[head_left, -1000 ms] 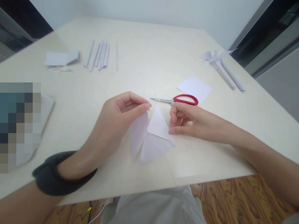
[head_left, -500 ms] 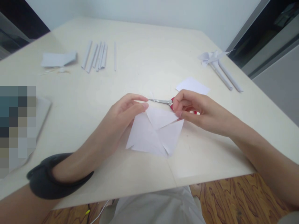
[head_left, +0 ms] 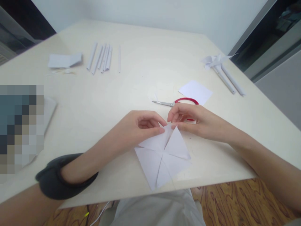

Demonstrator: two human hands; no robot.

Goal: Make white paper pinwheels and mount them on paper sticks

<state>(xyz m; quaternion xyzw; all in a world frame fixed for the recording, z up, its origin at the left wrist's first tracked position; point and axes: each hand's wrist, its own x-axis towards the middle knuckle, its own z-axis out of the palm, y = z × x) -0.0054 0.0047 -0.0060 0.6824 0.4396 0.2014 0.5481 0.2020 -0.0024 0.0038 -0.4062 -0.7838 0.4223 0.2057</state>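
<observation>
Now a white paper square [head_left: 162,157], cut along its diagonals into four triangular flaps w/ creases meeting at the centre, is laid flat near the front edge of the table [head_left: 141,72]. Its far corner is pinched betw. the left hand [head_left: 141,127] and right hand [head_left: 190,121], both closed on that tip. Red-handled scissors [head_left: 178,102] are seen just behind the right hand, approx. touching it.

The cut paper square [head_left: 163,157] lies at the table's [head_left: 141,69] near edge — scissors [head_left: 175,103] just behind it, paper rolls [head_left: 101,58] far back left.
</observation>
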